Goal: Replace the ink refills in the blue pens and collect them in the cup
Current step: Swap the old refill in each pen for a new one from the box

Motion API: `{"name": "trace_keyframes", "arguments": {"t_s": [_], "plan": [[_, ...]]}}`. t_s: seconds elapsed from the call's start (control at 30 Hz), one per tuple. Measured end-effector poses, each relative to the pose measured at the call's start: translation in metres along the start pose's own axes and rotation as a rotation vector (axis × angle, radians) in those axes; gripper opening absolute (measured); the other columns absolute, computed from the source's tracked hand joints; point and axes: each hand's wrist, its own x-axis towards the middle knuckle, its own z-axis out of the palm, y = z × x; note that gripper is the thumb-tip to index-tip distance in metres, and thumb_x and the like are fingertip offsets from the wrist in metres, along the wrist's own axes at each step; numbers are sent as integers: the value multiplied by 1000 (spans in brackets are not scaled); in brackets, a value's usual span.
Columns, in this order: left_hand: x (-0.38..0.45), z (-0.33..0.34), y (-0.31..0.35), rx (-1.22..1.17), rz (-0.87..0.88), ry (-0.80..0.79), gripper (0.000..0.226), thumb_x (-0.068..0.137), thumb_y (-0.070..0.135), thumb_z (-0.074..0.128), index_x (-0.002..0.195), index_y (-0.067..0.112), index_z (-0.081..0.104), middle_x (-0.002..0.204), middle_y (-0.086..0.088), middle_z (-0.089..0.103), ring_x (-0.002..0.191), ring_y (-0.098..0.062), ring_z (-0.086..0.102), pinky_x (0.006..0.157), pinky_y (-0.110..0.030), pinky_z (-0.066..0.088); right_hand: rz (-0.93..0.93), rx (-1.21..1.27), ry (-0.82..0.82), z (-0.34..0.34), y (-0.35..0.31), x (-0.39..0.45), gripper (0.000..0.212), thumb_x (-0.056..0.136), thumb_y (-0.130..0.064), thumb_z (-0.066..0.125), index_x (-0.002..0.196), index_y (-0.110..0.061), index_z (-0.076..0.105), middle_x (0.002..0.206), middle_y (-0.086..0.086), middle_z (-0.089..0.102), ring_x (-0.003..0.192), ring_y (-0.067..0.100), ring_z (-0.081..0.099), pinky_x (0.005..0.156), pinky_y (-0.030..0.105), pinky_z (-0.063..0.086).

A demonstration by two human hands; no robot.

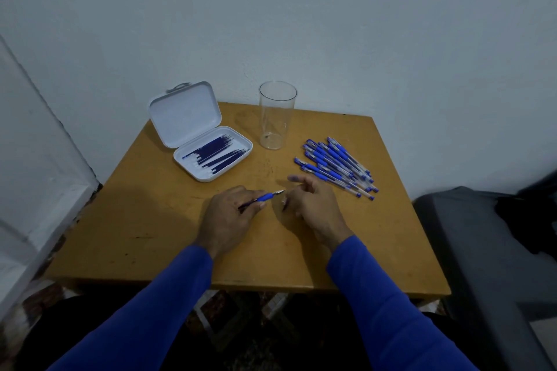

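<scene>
Centrally, low in the frame, the left hand (229,214) grips a blue pen (265,197), its fingers clamped on the barrel, tip pointing right. Just beside the tip, the right hand (310,205) hovers with fingers loosely curled, apart, holding nothing visible. On the wooden counter (150,235), a clear cup (275,117) stands upper centre, between the open white case of refills (217,153) and the pen pile (337,167).
</scene>
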Motion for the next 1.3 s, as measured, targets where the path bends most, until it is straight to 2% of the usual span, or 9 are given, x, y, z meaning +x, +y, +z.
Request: {"name": "trace_keyframes", "arguments": {"t_s": [0.13, 0.2, 0.37, 0.47, 0.6, 0.8, 1.0, 1.2, 1.3], "plan": [[-1, 1, -1, -11, 5, 7, 28, 94, 22, 70, 122, 20, 73, 84, 21, 61, 83, 1, 59, 67, -7, 42, -31, -382, 86, 0, 2, 8, 36, 101, -13, 57, 136, -19, 61, 128, -2, 62, 111, 11, 56, 87, 20, 48], [-1, 1, -2, -8, -1, 7, 29, 94, 23, 70, 122, 21, 73, 82, 20, 61, 81, -1, 59, 66, -8, 42, -55, -479, 76, 6, 5, 9, 37, 101, -19, 59, 138, -15, 60, 134, 2, 62, 119, 15, 57, 97, 26, 48], [0, 1, -2, -17, -3, 2, 29, 94, 25, 69, 124, 21, 72, 87, 17, 64, 81, -2, 60, 68, -10, 43, -52, -590, 62, 16, 9, 12, 27, 97, -36, 66, 118, -21, 69, 116, 3, 66, 99, 12, 61, 90, 32, 55], [0, 2, -1, -16, 0, 1, 29, 94, 25, 69, 123, 22, 72, 87, 15, 65, 80, -4, 60, 68, -15, 46, -13, -512, 46, 13, 6, 11, 29, 92, -31, 74, 117, -20, 65, 110, -2, 64, 98, 11, 60, 81, 25, 52], [0, 2, -2, -30, 0, 9, 28, 94, 24, 70, 122, 23, 73, 85, 17, 64, 81, -5, 60, 66, -10, 43, 47, -147, 71, 5, 4, 3, 18, 93, -16, 73, 104, -21, 59, 92, 2, 69, 71, 7, 64, 54, 18, 49], [0, 2, -2, -27, -14, -1, 28, 94, 26, 70, 122, 23, 72, 86, 16, 64, 79, -4, 59, 67, -13, 43, 138, 467, 96, 1, -2, -6, 23, 97, -7, 64, 117, -3, 53, 94, 16, 75, 70, 22, 70, 50, 29, 55], [0, 1, -2, -17, -10, -9, 29, 95, 28, 68, 123, 24, 72, 86, 19, 62, 82, -3, 60, 66, -10, 42, 80, 520, 41, 5, 1, -10, 26, 97, -10, 65, 119, -4, 53, 96, 18, 76, 79, 26, 74, 53, 29, 59], [0, 1, 0, -34, -1, 7, 27, 94, 23, 70, 121, 24, 73, 82, 19, 61, 81, -3, 59, 65, -7, 41, 35, 511, 83, 6, 5, -9, 22, 98, -10, 64, 116, -5, 52, 94, 20, 75, 86, 35, 76, 56, 34, 62], [0, 2, -1, -12, -1, -8, 29, 94, 24, 70, 123, 24, 72, 85, 19, 62, 83, -3, 59, 67, -9, 43, 23, 494, 45, 7, 4, -12, 24, 97, -8, 65, 116, -4, 52, 93, 20, 76, 84, 33, 76, 56, 33, 62]]}}
